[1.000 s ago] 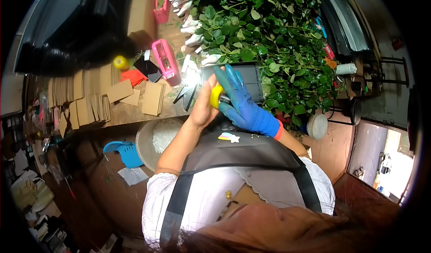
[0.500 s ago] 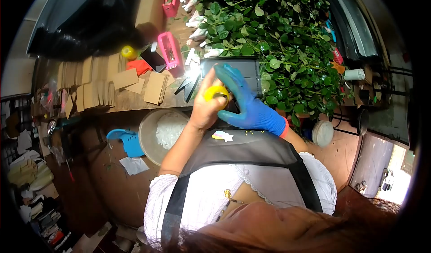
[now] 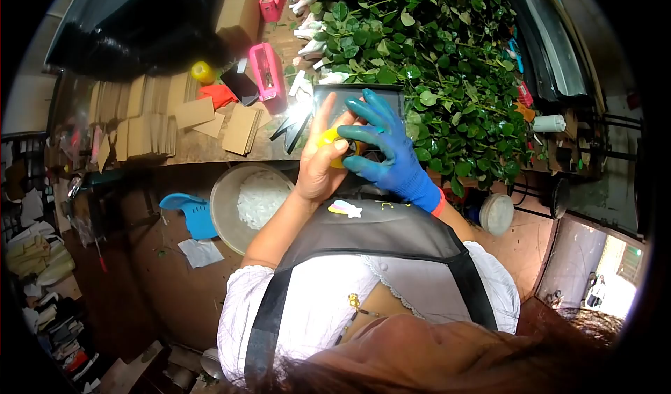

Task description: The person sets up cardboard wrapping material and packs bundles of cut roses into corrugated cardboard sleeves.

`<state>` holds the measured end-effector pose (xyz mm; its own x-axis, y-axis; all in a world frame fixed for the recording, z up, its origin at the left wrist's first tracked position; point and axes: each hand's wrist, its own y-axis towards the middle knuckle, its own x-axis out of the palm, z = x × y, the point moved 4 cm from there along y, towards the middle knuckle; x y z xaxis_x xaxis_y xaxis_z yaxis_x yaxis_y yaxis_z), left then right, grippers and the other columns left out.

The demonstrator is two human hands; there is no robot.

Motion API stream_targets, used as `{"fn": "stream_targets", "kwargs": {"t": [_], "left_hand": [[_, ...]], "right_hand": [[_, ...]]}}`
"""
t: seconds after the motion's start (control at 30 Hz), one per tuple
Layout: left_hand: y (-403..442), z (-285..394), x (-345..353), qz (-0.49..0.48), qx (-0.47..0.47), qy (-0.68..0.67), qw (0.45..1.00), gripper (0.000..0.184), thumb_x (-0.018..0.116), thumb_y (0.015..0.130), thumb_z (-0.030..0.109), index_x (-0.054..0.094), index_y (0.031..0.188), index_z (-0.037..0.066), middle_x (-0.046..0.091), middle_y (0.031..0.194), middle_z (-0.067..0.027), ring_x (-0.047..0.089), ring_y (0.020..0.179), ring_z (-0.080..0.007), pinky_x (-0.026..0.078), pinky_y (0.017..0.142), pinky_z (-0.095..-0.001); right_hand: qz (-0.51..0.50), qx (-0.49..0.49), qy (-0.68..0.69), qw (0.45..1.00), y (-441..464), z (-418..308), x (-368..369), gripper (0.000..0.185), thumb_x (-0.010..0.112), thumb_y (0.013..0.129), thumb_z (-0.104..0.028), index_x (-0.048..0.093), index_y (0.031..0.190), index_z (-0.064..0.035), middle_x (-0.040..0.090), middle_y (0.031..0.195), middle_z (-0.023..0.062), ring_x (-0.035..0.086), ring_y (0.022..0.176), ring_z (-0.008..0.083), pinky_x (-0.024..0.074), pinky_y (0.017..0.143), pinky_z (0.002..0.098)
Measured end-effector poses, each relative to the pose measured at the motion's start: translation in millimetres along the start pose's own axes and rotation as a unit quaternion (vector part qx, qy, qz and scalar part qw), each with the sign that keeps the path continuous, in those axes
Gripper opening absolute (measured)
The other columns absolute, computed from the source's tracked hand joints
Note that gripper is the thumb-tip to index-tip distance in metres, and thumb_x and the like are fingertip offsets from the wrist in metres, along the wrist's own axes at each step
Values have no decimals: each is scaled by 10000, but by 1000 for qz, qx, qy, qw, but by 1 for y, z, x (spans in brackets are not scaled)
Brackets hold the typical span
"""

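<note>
A yellow roll (image 3: 327,140) is in my bare left hand (image 3: 320,162), with the thumb across its face and the other fingers behind it, one pointing up. My right hand (image 3: 386,146) wears a blue and green glove. Its thumb and a bent finger close on the right side of the roll, while its upper fingers are spread. Both hands are over the near edge of a dark tray (image 3: 381,95). Open scissors (image 3: 293,130) lie left of the hands, beside a pink stapler (image 3: 267,76).
Leafy green stems (image 3: 433,66) cover the table's right part. Cardboard pieces (image 3: 150,137), a dark phone (image 3: 239,86), a red item (image 3: 218,96) and another yellow roll (image 3: 203,72) lie left. Below the table edge stand a bin (image 3: 222,219) with white scraps and a blue plastic piece (image 3: 196,214).
The right hand has gone from lying nearly flat against the roll to bent, spread fingers at its side. In the left hand the roll has turned. The whole view has shifted slightly.
</note>
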<state>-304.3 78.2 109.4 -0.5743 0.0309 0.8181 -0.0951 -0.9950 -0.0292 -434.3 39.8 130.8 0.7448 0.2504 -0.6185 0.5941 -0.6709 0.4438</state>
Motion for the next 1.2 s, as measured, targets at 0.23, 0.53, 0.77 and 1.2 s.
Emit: {"fn": "stream_targets", "kwargs": {"t": [0.23,0.53,0.77,1.2], "left_hand": [[2,5,-15,51,95,196,975,824,755,838,86,277,1508,122,372,1531,-177,362,1427,-275,279,1179,-459],[2,0,-18,14,115,255,960,996,815,768,10,182,1530,107,367,1522,-192,342,1435,-289,230,1203,-472],[-3,-1,-21,6,77,336,939,1012,778,762,2,151,1547,119,398,1492,-193,397,1399,-285,313,1164,-430],[-2,-4,-22,28,95,212,972,928,549,813,-66,62,1574,145,382,1498,-248,483,1303,-296,395,1086,-405]], "right_hand": [[-5,95,-34,995,-1,-5,-27,471,750,790,-135,649,1249,-100,601,1333,119,611,1135,342,538,869,410],[-41,17,-109,993,3,-11,-6,477,698,738,-217,649,1211,-177,659,1087,82,615,974,315,467,900,469],[-139,37,-190,971,1,-9,0,612,680,769,-198,531,1361,-152,653,1015,107,618,939,307,473,852,457],[-110,104,-19,988,1,-15,-4,783,755,785,-174,415,1475,-28,662,1012,153,636,891,338,503,820,419]]}}
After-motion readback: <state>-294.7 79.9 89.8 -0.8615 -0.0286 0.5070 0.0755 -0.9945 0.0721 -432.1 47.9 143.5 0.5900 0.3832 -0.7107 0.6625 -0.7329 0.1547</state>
